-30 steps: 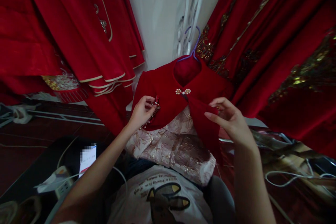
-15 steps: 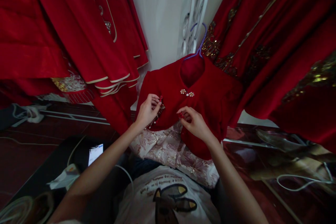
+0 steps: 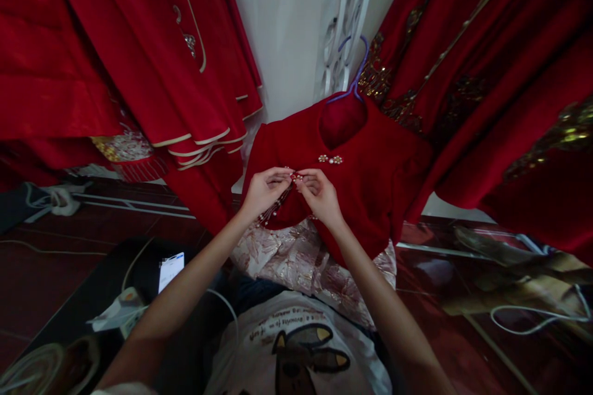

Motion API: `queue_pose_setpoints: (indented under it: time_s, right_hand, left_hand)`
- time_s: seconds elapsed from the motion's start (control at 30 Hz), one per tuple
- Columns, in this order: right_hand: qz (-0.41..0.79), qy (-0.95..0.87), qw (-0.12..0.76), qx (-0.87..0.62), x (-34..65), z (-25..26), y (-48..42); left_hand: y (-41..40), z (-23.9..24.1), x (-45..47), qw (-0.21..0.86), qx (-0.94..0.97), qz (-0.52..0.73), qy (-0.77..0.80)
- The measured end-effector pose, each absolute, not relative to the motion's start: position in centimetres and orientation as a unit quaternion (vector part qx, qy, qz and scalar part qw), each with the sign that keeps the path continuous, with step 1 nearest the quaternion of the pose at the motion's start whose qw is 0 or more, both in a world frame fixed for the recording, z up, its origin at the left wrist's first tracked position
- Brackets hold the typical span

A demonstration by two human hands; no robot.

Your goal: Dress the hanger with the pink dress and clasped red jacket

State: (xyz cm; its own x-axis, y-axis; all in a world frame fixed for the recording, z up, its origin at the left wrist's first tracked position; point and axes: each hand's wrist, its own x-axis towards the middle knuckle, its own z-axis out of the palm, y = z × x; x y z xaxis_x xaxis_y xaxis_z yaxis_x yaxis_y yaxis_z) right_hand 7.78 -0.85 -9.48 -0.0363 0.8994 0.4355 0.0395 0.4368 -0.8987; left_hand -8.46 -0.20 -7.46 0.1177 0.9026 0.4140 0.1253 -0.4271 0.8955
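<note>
A red jacket [image 3: 352, 216] on a purple hanger [image 3: 360, 68] lies spread in front of me, with a flower-shaped pearl clasp [image 3: 330, 160] below its neckline. My left hand [image 3: 266, 192] is closed in a pinch on one red part of the jacket's front fastener [image 3: 296, 178]. My right hand [image 3: 319, 197] pinches the other part, its fingertips meeting the left ones. Fingers hide much of the fastener. From beneath the left fingers hangs a beaded tassel [image 3: 273, 213]. Pale patterned fabric [image 3: 296, 253] lies under the jacket, over my lap.
Red garments [image 3: 152, 62] hang on the left, and sequined red ones [image 3: 463, 74] on the right. A white metal rack [image 3: 345, 18] stands behind. At lower left, a lit phone [image 3: 171, 271] lies on a dark surface beside a cable. A white cord [image 3: 537, 318] lies at right.
My right hand has moved left and up to meet my left hand, bringing the two fastener parts together. The jacket's front edges have drawn closer. My left hand has shifted slightly right.
</note>
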Motion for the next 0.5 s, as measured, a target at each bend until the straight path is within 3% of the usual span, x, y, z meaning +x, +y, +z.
queue_pose_setpoints:
  time_s: [0.5]
  right_hand:
    - [0.272,-0.623,0.597,-0.426,7.17,-9.39,-0.89]
  left_hand:
    - [-0.30,-7.30,-8.48,0.331,0.655,0.533,0.421]
